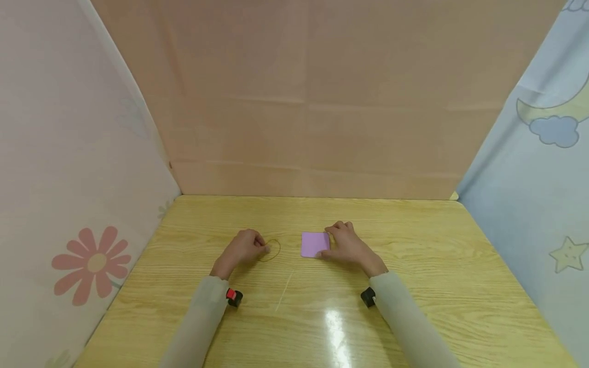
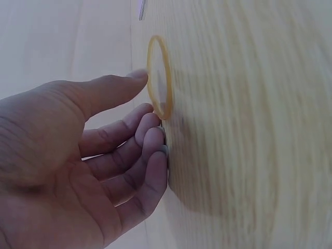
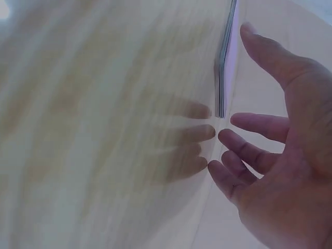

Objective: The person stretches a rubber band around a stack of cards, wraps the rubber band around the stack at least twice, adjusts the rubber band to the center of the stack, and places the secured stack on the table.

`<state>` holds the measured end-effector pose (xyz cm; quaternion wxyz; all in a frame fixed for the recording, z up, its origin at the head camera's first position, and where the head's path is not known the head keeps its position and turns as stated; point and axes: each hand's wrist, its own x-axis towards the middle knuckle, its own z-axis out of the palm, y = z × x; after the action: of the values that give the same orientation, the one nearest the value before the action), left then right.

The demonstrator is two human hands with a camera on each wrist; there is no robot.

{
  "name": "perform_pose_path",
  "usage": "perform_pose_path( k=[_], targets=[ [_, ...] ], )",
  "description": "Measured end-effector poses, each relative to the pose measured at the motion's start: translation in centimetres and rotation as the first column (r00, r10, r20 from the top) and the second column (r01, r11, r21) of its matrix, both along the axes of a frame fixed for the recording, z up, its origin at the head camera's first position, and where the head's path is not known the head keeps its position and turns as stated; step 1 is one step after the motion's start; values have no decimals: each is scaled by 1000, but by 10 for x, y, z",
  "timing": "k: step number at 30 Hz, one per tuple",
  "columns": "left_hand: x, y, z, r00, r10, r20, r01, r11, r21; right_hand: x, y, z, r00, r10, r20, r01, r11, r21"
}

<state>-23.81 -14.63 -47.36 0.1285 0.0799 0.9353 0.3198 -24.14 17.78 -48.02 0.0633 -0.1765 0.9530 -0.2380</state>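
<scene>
A thin yellow rubber band (image 1: pixel 272 250) lies on the wooden table beside my left hand (image 1: pixel 244 246). In the left wrist view the thumb tip meets the near side of the rubber band (image 2: pixel 167 78), while the bent fingertips rest on the table by its lower end. My right hand (image 1: pixel 347 244) reaches around the right side of a square purple-topped stack of thin sheets or cards (image 1: pixel 314 244). From the right wrist, the layered edge of the stack (image 3: pixel 222 88) shows between thumb and fingers, which are spread apart. Whether the fingertips touch it I cannot tell.
The wooden table (image 1: pixel 414 245) meets a tan cloth backdrop (image 1: pixel 299 128) at its far edge. Patterned cloths hang at the left (image 1: pixel 92 153) and right (image 1: pixel 529 179). A bright glare patch lies on the table's near part.
</scene>
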Motion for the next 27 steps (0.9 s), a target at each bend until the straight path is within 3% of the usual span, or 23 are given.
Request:
perform_pose_path(
  k=[12, 21, 27],
  targets=[
    [0, 4, -2, 1000, -22, -18, 21, 1000, -19, -5, 0, 1, 998, -3, 60, 4, 1000, -21],
    [0, 6, 2, 999, -21, -29, 20, 999, -41, -14, -3, 8, 996, -15, 90, 14, 1000, 10],
    [2, 6, -1, 1000, -9, -15, 8, 999, -46, -18, -5, 7, 990, -23, 140, 16, 999, 51]
  ],
)
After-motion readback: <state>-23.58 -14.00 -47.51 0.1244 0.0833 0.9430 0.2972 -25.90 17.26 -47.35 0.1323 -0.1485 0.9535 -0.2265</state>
